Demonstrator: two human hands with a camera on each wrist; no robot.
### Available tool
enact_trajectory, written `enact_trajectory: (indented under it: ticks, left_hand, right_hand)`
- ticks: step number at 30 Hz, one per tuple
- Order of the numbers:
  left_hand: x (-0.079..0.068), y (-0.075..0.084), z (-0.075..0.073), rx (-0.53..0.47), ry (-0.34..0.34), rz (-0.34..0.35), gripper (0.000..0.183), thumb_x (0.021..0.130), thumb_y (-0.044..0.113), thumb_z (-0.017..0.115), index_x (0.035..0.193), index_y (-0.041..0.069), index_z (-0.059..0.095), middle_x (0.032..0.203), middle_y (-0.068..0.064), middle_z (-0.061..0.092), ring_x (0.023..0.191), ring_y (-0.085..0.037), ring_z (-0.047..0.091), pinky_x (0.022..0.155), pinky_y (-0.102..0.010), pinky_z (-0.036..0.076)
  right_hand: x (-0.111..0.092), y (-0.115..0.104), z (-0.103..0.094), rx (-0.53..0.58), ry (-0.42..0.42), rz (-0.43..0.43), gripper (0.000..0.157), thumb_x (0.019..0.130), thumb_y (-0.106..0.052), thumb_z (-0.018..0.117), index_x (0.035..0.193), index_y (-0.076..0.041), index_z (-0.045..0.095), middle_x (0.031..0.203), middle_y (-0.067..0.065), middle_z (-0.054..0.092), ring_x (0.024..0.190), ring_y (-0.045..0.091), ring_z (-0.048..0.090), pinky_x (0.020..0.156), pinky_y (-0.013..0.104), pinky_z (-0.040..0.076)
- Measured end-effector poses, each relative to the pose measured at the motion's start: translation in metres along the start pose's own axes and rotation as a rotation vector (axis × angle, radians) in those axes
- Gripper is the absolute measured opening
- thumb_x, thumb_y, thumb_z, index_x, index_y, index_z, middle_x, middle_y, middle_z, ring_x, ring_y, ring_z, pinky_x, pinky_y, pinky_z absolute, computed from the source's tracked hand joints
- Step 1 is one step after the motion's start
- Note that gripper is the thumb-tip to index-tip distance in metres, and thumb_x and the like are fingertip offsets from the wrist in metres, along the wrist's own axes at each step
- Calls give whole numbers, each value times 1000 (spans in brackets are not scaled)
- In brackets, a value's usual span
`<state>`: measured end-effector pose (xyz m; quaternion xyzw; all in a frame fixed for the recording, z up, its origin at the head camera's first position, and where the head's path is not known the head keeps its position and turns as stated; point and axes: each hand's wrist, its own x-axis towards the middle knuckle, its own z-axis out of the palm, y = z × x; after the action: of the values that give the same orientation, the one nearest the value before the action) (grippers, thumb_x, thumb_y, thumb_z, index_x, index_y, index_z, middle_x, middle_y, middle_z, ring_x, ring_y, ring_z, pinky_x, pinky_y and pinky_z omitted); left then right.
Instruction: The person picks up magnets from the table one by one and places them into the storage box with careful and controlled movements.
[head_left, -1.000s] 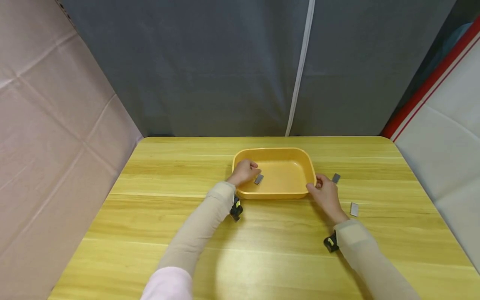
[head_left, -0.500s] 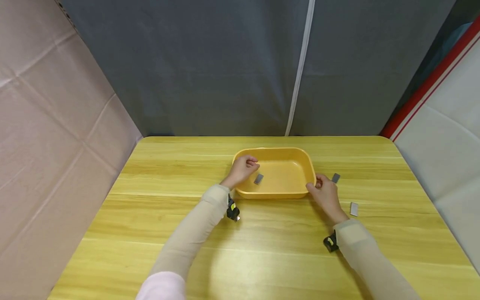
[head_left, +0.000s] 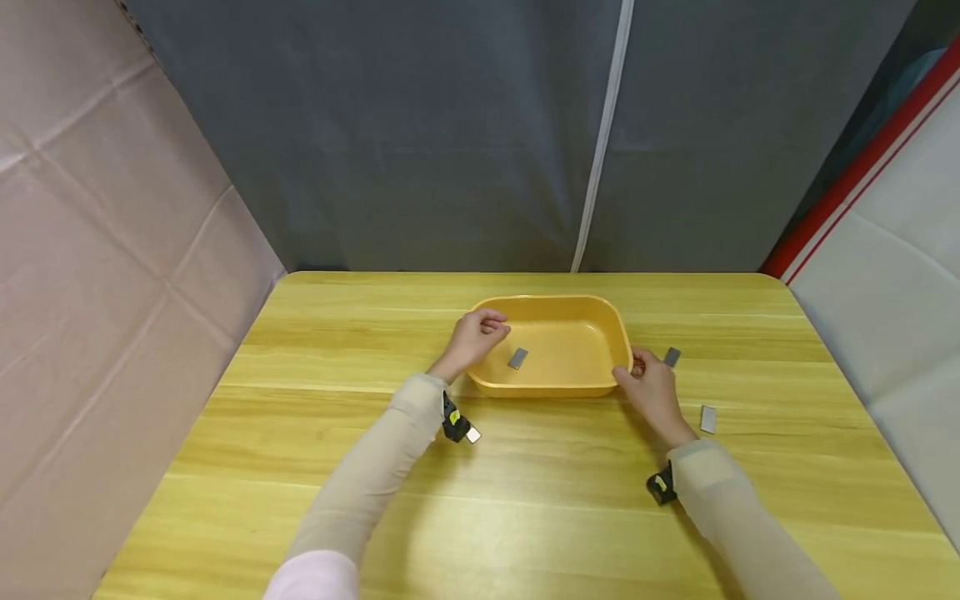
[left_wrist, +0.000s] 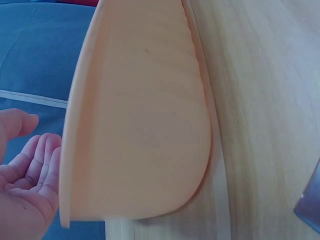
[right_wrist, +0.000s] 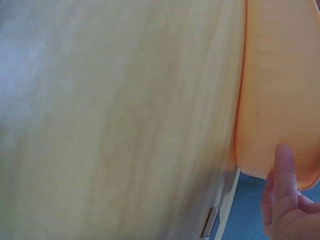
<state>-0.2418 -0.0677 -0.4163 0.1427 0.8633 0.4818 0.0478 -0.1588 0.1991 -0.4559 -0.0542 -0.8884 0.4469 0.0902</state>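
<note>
A yellow plastic basin [head_left: 570,358] stands on the wooden table, with a small grey rectangular piece [head_left: 517,358] lying inside. My left hand [head_left: 474,340] is over the basin's left rim, its fingers loosely curled and holding nothing. In the left wrist view, thumb and fingers are apart beside the basin's wall [left_wrist: 140,120]. My right hand [head_left: 651,390] grips the basin's front right corner. Its thumb [right_wrist: 285,165] lies against the outer wall in the right wrist view, and the other fingers are partly hidden.
Right of the basin, one grey piece [head_left: 672,357] lies just beyond my right fingers and another grey piece [head_left: 708,419] beside the wrist. A bright piece [head_left: 472,434] is near my left wrist camera [head_left: 454,421]. A dark curtain [head_left: 420,167] hangs behind the table [head_left: 315,350].
My left hand has drawn back to the left from inside the basin, leaving the grey piece on its floor. The bright piece by the left wrist has come into fuller view. My right hand stays put.
</note>
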Motion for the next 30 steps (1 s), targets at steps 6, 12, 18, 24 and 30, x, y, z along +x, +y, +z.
enact_trajectory:
  ticks: [6,12,18,24,30]
  left_hand:
    - [-6,-2,-4,-25,36,10,28,84,14,59,105,-4,59,93,-12,61,84,-22,57,74,-28,47]
    - [-15,1,-6,-51,52,17,26,85,13,59,105,-3,59,92,-10,60,84,-21,57,73,-27,48]
    - [-22,3,-6,-90,63,53,26,84,12,59,105,-4,58,91,-11,59,82,-21,57,72,-27,47]
    - [-29,1,-10,-138,69,53,26,83,7,59,105,-8,57,92,-18,59,83,-27,57,75,-33,48]
    - [-43,13,-22,-160,86,30,25,85,6,57,105,-8,56,94,-18,58,85,-25,56,76,-30,47]
  right_hand:
    - [-1,0,0,3,-6,14,37,80,-10,52,111,9,53,83,15,56,69,19,45,57,20,37]
    - [-2,0,-3,0,10,31,37,79,-11,52,110,9,53,83,14,55,70,18,44,57,19,37]
    - [-2,2,-4,-6,18,43,37,79,-12,53,110,8,54,84,14,56,72,18,45,59,19,38]
    - [-2,1,-4,-3,16,41,37,79,-12,53,110,8,54,86,15,57,73,19,46,60,19,38]
    - [-3,0,-5,-3,16,42,38,79,-11,52,110,10,53,85,16,56,72,20,46,59,19,38]
